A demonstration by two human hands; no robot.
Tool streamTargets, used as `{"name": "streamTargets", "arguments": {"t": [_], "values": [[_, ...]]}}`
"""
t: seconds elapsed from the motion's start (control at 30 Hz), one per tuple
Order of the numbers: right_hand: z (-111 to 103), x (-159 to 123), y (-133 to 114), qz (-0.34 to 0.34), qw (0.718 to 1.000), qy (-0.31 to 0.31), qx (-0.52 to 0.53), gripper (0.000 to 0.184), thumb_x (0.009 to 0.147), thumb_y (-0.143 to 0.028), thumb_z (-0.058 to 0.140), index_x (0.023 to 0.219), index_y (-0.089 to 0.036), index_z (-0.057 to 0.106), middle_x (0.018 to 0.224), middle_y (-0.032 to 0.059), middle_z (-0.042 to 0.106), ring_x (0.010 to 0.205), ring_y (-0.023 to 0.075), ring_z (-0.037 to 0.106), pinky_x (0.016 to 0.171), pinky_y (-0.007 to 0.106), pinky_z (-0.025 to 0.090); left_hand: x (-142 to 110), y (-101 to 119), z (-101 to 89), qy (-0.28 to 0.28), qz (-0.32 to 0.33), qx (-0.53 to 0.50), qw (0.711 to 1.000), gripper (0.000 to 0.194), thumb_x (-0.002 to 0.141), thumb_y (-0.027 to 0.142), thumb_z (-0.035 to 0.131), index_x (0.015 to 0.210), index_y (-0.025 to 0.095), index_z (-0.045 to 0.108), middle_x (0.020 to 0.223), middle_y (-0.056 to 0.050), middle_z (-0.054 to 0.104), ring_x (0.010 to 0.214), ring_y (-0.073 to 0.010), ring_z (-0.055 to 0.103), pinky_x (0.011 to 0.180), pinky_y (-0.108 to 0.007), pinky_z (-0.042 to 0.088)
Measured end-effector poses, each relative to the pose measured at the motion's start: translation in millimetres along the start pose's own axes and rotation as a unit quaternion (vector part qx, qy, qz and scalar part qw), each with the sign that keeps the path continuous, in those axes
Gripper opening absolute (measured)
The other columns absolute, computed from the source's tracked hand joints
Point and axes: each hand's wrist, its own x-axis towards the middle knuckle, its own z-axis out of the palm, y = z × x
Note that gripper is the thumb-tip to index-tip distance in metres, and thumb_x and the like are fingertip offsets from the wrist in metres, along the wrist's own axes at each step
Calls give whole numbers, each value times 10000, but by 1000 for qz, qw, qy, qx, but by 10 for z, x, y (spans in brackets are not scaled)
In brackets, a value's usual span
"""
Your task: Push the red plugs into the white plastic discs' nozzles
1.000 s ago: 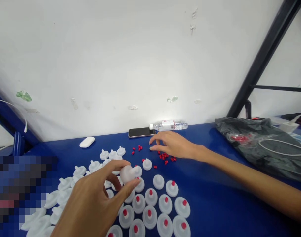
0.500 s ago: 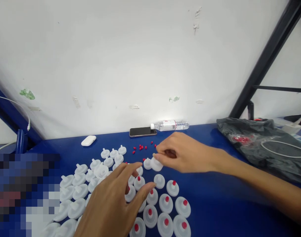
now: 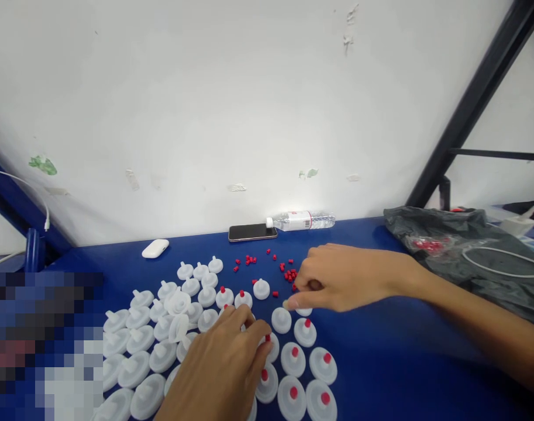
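Observation:
My right hand (image 3: 341, 279) hovers low over the blue table (image 3: 389, 362). Its fingers are pinched on a white plastic cap (image 3: 303, 311) that shows only just below the fingertips. Beside that hand lie loose red plugs (image 3: 288, 272). My left hand (image 3: 223, 371) rests palm down on the rows of white caps fitted with red plugs (image 3: 293, 358), fingers bent and touching them, holding nothing that I can see. White caps without plugs (image 3: 148, 342) are heaped to its left.
A phone (image 3: 252, 233), a lying water bottle (image 3: 302, 220) and a white earbud case (image 3: 155, 248) sit along the wall. A black plastic bag (image 3: 460, 257) with a white cable (image 3: 499, 257) fills the right. A black metal post (image 3: 468, 99) slants up.
My left hand let go of a white cap and dropped onto the plugged caps. My right hand left the red plugs, took a cap and brought it nearer, down beside the rows.

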Motion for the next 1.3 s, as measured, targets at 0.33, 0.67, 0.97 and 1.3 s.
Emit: {"name": "streamTargets", "arguments": {"t": [0.33,0.67,0.97,1.3], "values": [[67,-28,-351,-102,989,110,19,358,974,-504,659,1207,-234,624,1017,5,705,837,176,654,653,293,396,-88,37,-141,243,17,-97,965,201,1035,259,464,1101,296,650,1058,-10,705,921,-175,720,762,-277,596],[81,18,-346,-187,933,220,217,312,912,-332,779,1212,-269,720,891,-28,599,647,76,470,578,194,413,-130,251,-394,167,-176,-539,807,628,832,549,698,1419,397,533,1281,-48,703,449,-53,552,383,-198,484],[72,-69,-492,-99,930,251,249,103,990,-295,626,985,-215,561,787,-58,561,578,64,474,517,194,377,-110,121,-306,323,-140,-391,851,305,760,461,833,1049,372,792,1008,38,806,639,-157,729,581,-255,641],[145,20,-456,-47,970,198,132,446,1057,-413,491,674,-199,412,535,-83,340,489,75,285,511,258,237,-82,105,-99,381,-52,-245,890,282,848,387,777,1109,449,693,1074,125,769,688,-110,746,587,-195,609]]}}
